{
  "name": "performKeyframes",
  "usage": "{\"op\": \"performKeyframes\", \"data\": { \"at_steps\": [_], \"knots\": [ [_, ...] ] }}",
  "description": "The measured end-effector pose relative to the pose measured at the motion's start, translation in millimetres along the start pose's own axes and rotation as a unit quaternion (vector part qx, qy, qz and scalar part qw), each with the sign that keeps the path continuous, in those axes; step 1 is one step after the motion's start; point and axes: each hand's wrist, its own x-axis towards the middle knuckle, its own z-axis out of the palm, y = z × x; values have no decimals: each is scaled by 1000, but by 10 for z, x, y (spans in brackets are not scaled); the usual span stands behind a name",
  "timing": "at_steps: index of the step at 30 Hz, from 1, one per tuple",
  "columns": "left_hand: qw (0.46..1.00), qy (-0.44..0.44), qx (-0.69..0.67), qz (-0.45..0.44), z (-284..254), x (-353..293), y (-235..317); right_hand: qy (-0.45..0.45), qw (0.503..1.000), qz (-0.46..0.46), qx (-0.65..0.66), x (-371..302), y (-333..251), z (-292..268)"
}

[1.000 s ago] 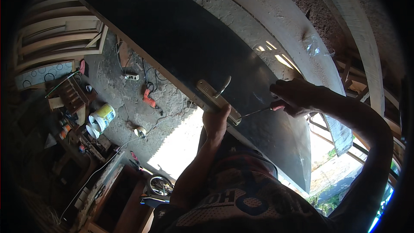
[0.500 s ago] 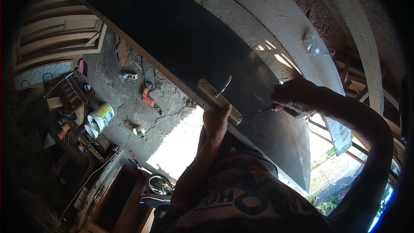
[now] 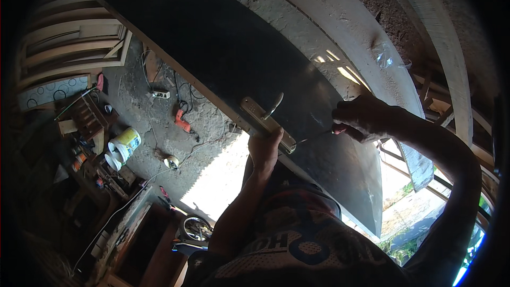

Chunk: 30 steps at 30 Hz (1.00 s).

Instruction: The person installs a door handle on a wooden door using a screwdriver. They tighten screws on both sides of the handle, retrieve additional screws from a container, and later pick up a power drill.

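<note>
A dark door panel (image 3: 212,42) lies on its side in front of me, its pale edge facing the left. Near that edge sits a brass-coloured handle plate (image 3: 255,110) with a curved lever (image 3: 274,105). My left hand (image 3: 264,151) is closed around the plate's near part and the door edge, thumb on top. In my right hand (image 3: 361,119), fingers are wrapped round a screwdriver (image 3: 317,136), whose grip is mostly hidden. Its thin shaft points left toward the plate's near end; whether the tip touches a screw is too small to tell.
An orange power drill (image 3: 182,121) and a socket strip (image 3: 160,94) lie on the floor with cables. A yellow-and-white bucket (image 3: 125,143) stands left, by a small wooden rack (image 3: 87,114). Wooden frames (image 3: 74,45) lean at the upper left. Long pale boards (image 3: 350,21) stretch along the right.
My right hand and the screwdriver have shifted slightly left. The plate and my left hand appear a touch farther left too. Both grips look the same.
</note>
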Motion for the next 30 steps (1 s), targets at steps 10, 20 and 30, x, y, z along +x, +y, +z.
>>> {"op": "performKeyframes", "data": {
  "at_steps": [10, 20, 30],
  "knots": [
    [1000, -6, 8, 14, -18, 28, -110, -192, 922, 242, 233, 222, 248, 82],
    [995, -49, 85, -8, -109, 34, 15, -42, 979, 194, 45, -226, -91, -68],
    [992, -107, -5, -60, -754, -427, 402, 304, 881, 132, 338, 364, -705, 671]
  ]
}}
